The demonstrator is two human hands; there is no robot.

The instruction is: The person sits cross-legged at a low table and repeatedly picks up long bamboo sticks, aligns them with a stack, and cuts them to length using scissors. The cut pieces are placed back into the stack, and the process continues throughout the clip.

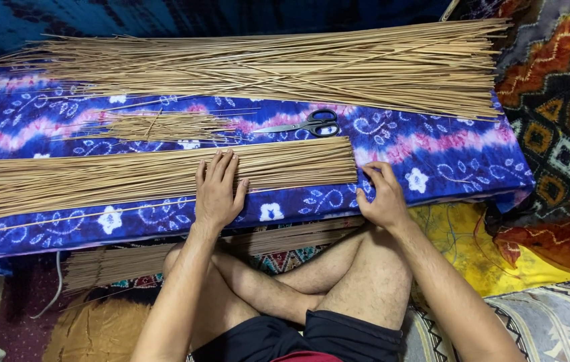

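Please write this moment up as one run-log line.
left hand: flat on near bundle of thin tan sticks | right hand: at bundle's right end, on blue patterned cloth | black-handled scissors: untouched

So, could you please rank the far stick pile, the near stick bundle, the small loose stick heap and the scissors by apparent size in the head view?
1. far stick pile
2. near stick bundle
3. small loose stick heap
4. scissors
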